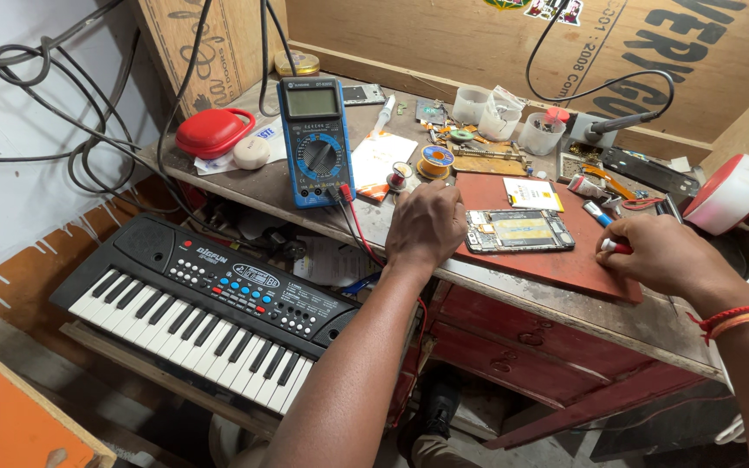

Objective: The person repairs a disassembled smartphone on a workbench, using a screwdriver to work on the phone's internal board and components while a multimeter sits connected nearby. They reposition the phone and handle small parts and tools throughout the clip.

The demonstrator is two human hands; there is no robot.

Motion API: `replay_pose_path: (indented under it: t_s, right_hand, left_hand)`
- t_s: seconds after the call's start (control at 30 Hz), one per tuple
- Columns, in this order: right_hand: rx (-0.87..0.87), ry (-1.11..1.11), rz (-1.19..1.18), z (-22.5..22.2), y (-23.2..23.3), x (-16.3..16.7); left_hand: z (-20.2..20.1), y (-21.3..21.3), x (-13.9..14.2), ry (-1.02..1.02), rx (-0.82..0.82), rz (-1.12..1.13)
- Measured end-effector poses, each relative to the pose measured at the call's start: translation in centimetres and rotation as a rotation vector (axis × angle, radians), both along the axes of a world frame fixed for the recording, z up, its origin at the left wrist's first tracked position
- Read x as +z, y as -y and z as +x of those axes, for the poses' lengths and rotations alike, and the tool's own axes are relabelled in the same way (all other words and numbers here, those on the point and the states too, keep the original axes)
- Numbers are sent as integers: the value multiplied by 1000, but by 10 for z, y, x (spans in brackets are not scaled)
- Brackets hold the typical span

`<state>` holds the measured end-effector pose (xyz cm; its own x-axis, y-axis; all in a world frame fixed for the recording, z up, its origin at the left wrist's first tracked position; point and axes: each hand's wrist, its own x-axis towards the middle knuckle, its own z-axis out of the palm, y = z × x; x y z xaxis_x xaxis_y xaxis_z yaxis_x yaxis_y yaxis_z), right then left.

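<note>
An opened phone (519,230), a flat rectangle with bare circuit board and a yellowish metal shield showing, lies on a smooth dull-red mat (556,260) on the scuffed, stained wooden desk (617,316). The left hand (426,224) rests knuckles-up at the mat's left edge, just beside the phone's left end; its fingers are curled under into a loose fist, and whether they pinch anything cannot be told. The right hand (665,256) sits on the mat's right part, near the phone's right end, fingers closed around a thin red-and-white tool (615,246) whose tip points toward the phone. A red and orange thread band (734,319) circles that wrist.

Behind the left hand stands a blue boxy multimeter (315,140) with a round dial, its red and black leads trailing over the desk's front edge. A solder spool (436,160), translucent plastic cups (500,114) and small tools crowd the back of the desk, leaving free room mainly on the mat in front of the phone. Below the desk's front edge, a black toy keyboard (205,303) with glossy white keys sits on a lower shelf.
</note>
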<state>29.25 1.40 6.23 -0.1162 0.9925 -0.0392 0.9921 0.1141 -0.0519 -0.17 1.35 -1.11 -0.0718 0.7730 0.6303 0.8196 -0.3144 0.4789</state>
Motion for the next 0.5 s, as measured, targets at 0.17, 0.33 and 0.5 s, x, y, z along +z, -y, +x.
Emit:
replay_pose_path:
  t_s: [0.17,0.33,0.5]
  right_hand:
    - [44,47,-6,2,-5,-1]
    - [66,83,11,-1,-3,1]
    - [10,-153,-140,-14,12,-1]
  left_hand:
    - [1,-1,-2,2,4,53]
    - [1,-3,-4,-7,1,2]
    - [1,-4,-7,8,-5,130]
